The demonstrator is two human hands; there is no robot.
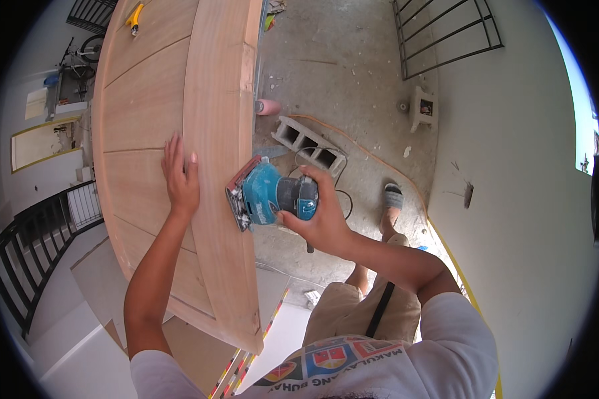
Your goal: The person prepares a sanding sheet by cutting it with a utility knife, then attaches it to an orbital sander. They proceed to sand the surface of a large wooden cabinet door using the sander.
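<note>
A wooden panel door [219, 119] lies in front of me, its long edge facing the floor on the right. My right hand [324, 214] grips the black rear body of a teal Makita finishing sander [264, 194]. The sander is tipped on its side, its sanding pad [237, 194] against or close to the door's edge; exact contact cannot be told. My left hand [179, 179] rests on the door's face by the groove beside the stile, fingers spread, holding nothing. A yellow-handled tool [135, 20] lies on the door's far part.
Hollow concrete blocks [309, 144] [423, 108] stand on the concrete floor. An orange cord [359, 142] and a dark cord run across it. A pink bottle [268, 106] is beside the door. A metal grille [444, 40] leans near the right wall; a black railing [35, 249] is at left.
</note>
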